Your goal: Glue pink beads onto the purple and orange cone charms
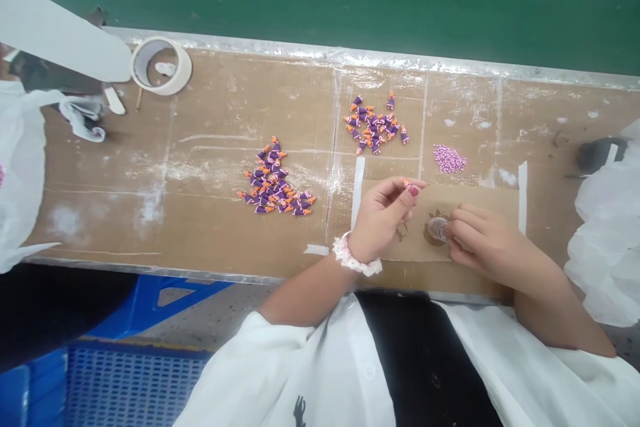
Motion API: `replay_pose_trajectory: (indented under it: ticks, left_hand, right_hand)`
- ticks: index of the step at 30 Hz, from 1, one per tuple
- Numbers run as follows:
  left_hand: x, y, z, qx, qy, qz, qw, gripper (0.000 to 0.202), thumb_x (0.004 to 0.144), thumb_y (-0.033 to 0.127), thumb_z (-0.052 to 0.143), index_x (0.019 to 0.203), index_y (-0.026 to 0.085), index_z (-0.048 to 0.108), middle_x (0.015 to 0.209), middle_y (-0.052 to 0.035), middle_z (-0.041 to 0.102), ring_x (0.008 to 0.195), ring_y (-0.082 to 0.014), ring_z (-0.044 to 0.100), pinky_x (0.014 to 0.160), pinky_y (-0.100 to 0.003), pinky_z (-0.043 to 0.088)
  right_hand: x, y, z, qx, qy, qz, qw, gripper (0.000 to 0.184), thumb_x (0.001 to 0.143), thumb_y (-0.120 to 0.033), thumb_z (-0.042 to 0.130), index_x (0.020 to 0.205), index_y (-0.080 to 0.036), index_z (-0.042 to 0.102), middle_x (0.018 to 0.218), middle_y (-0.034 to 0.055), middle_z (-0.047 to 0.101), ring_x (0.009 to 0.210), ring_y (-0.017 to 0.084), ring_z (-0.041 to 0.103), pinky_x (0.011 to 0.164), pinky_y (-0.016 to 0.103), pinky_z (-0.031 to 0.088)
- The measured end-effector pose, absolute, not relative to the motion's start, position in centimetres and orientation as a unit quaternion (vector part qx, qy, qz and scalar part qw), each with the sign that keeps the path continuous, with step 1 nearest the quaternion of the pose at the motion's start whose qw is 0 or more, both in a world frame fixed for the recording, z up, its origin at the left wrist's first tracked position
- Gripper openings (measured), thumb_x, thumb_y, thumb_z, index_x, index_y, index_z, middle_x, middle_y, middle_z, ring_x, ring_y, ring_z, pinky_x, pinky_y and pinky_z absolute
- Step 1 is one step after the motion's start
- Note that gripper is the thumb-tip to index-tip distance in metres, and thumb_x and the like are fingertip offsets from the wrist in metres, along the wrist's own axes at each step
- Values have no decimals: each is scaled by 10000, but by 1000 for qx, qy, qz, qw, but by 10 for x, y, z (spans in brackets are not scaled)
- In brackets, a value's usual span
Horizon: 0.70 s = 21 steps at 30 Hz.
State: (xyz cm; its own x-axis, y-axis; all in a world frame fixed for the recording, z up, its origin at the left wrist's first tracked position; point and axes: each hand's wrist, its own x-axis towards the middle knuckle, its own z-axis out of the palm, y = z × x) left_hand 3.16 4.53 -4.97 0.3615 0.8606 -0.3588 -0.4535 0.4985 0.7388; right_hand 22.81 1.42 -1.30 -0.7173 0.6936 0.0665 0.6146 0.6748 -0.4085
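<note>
My left hand (383,217), with a white scrunchie (356,257) on its wrist, pinches a tiny figurine (406,182) between thumb and fingertips. Only an orange and pinkish bit of it shows. My right hand (480,237) is closed, its fingertips at the edge of a small clear round cup (437,228). Whether they grip the cup or something small is hidden. The cup sits over a brown stain on a taped-down cardboard sheet (487,197). Beyond my hands lie a heap of purple-and-orange figurines (375,125) and a pile of tiny pink-purple beads (449,159).
Another heap of similar figurines (275,187) lies to the left. A tape roll (173,80) stands at the back left near a white strip (60,33). White plastic bags (607,233) are at the right; a blue stool (135,380) is below the table.
</note>
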Motion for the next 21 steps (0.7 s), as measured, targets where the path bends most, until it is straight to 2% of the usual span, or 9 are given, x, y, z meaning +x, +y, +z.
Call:
replay_pose_trajectory:
  ticks: [6, 11, 14, 19, 21]
  left_hand:
    - [32, 47, -48, 249, 388, 437, 772, 252, 749, 377, 715, 844, 164, 617, 614, 63, 437, 483, -17, 325, 448, -170, 252]
    - [31, 48, -45, 252, 380, 413, 789, 292, 737, 381, 725, 851, 173, 555, 641, 45, 536, 497, -29, 381, 453, -171, 279]
    - [31, 46, -43, 269, 340, 373, 820, 321, 745, 408, 720, 864, 164, 548, 663, 25, 574, 505, -34, 424, 469, -182, 305]
    - [32, 41, -41, 293, 283, 320, 855, 292, 791, 395, 683, 884, 165, 529, 690, 7, 603, 574, -51, 514, 513, -181, 349]
    - [32, 40, -40, 301, 272, 288, 867, 286, 791, 384, 685, 872, 159, 529, 684, 0, 612, 582, -55, 526, 512, -178, 348]
  right_hand:
    - [227, 14, -11, -359, -913, 171, 91, 172, 897, -79, 410, 778, -203, 399, 678, 3, 411, 634, 152, 358, 561, 266, 323]
    - [230, 14, -10, -372, -903, 183, 116, 159, 883, -71, 447, 792, -199, 419, 679, 2, 430, 631, 146, 374, 558, 268, 334]
    - [231, 12, -6, -386, -881, 221, 164, 159, 860, -47, 488, 825, -196, 445, 694, 3, 446, 638, 139, 400, 557, 269, 347]
    - [227, 10, 0, -417, -826, 224, 306, 213, 811, -6, 532, 854, -205, 470, 705, 0, 451, 616, 125, 425, 532, 270, 373]
    - [225, 10, 1, -408, -815, 233, 339, 226, 797, 4, 538, 855, -205, 475, 706, 0, 454, 604, 122, 434, 517, 270, 379]
